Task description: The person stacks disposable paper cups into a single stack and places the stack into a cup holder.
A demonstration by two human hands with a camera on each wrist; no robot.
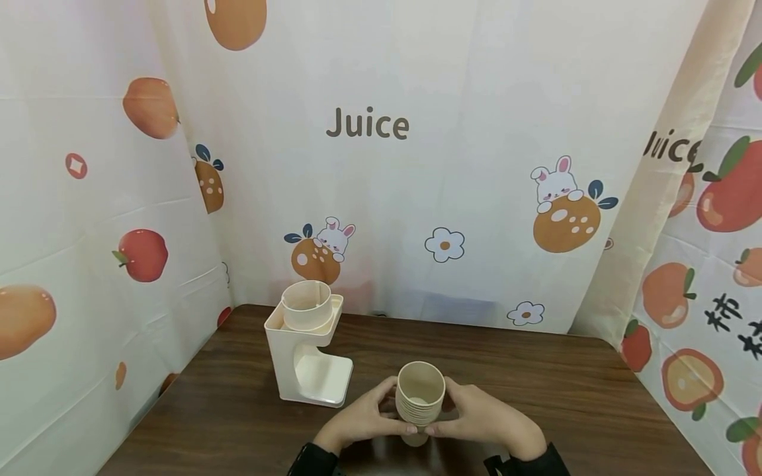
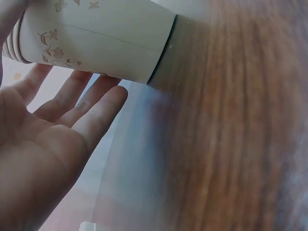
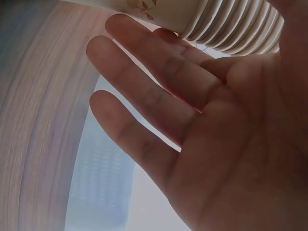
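Observation:
A stack of nested cream paper cups [image 1: 419, 391] stands upright, mouth up, on the wooden table in front of me. From its left side my left hand [image 1: 370, 416] holds it, thumb in front and fingers round the far side. My right hand [image 1: 479, 415] grips the opposite side in the same way. In the left wrist view, the lowest paper cup [image 2: 103, 41] shows a brown flower print, and its base is close to the tabletop. Stacked rims [image 3: 236, 24] cross the top of the right wrist view above the outstretched fingers.
To the left, towards the back, stands a white holder [image 1: 282, 363] with a round cylinder [image 1: 306, 305] on top and a flat foot. The dark wooden table [image 1: 506, 370] meets fruit-printed white curtains [image 1: 405, 185] at the back and sides.

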